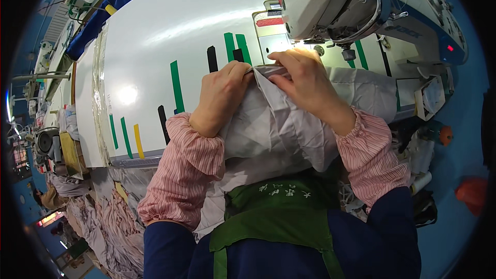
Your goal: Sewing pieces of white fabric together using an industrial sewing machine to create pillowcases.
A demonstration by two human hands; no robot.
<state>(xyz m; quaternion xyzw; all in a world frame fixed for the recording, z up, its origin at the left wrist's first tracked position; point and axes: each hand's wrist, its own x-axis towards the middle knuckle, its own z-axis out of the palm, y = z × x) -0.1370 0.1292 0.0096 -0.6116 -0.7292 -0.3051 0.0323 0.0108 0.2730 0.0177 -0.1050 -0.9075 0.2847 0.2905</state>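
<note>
A light grey piece of fabric point(289, 124) lies over the front edge of the white sewing table point(150, 36) and hangs down onto my lap. My left hand point(223, 93) is closed, pinching the fabric's upper edge between thumb and fingers. Close beside it, my right hand point(309, 82) grips the same edge, its fingertips just in front of the sewing machine point(330, 5). Between the two hands the cloth is folded and creased. The machine's lamp lights the spot behind my right fingers; the needle is hidden from sight.
Strips of green tape point(177, 85), black and yellow tape mark the tabletop. Piled cloth point(106, 222) lies at the lower left. A small open box point(431, 95) sits at the table's right end. Farther right, a red object point(471, 195) rests on the blue floor.
</note>
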